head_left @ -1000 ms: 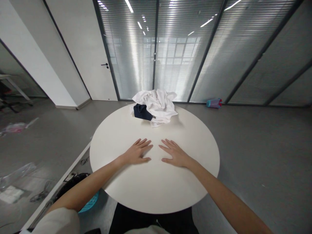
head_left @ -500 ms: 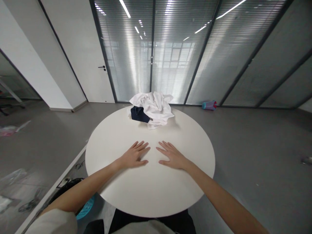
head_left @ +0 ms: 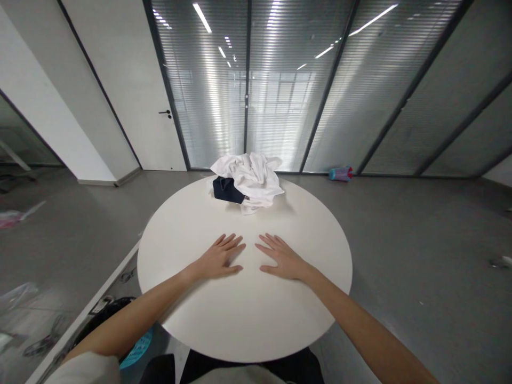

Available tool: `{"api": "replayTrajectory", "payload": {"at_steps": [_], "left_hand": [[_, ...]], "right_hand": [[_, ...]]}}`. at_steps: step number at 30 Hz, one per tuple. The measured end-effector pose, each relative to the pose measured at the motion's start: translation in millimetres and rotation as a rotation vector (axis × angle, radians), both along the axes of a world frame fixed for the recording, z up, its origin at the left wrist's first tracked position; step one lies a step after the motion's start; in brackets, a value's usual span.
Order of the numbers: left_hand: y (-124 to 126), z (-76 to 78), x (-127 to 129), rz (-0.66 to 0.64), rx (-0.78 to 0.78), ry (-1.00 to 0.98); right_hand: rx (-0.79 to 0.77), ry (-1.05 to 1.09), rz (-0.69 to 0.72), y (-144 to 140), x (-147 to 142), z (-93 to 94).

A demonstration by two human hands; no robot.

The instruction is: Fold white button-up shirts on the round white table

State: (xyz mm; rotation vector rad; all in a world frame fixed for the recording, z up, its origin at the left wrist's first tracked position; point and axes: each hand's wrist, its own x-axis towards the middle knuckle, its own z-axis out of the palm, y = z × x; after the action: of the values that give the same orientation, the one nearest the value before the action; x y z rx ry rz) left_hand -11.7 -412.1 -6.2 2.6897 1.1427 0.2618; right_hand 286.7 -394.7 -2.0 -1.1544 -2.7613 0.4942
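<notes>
My left hand (head_left: 221, 257) lies flat on the round white table (head_left: 248, 320), fingers spread and holding nothing. Opposite it, my right hand (head_left: 281, 258) rests palm down in the same way, with a small gap between the two. Beyond both hands, at the table's far edge, sits a crumpled heap of white cloth (head_left: 256, 178). A dark navy piece (head_left: 228, 190), apparently folded fabric, pokes out from under its left side. Neither hand touches the heap.
A blue basket (head_left: 138, 349) with a black liner stands on the floor at lower left, partly behind my left arm. Another blue and pink basket (head_left: 341, 174) lies by the glass wall. Cables (head_left: 44, 344) and plastic litter the floor at left.
My hands and the cloth heap keep their places on the table. Only the camera view has shifted slightly.
</notes>
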Motion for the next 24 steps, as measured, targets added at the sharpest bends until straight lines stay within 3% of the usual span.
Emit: {"api": "replayTrajectory", "payload": {"at_steps": [6,10,13,16,20,24], "left_hand": [[1,0.5,-1,-0.006,0.001,-0.031],[3,6.0,-3,0.028,0.066,-0.166],[9,9.6,-11,0.234,0.129,-0.329],[17,10.7,-26,0.518,0.071,-0.461],[27,11.3,-43,0.690,-0.089,-0.669],[27,11.7,-44,0.705,-0.113,-0.718]], "right_hand": [[-0.006,0.048,0.014,2,0,-0.5],[0.019,0.307,-0.101,8,5,0.1],[0.002,0.545,-0.377,16,14,3.9],[-0.002,0.627,-0.556,26,26,6.4],[-0.016,0.467,-0.597,36,37,-3.5],[-0.006,0.340,-0.592,36,34,-16.8]]}}
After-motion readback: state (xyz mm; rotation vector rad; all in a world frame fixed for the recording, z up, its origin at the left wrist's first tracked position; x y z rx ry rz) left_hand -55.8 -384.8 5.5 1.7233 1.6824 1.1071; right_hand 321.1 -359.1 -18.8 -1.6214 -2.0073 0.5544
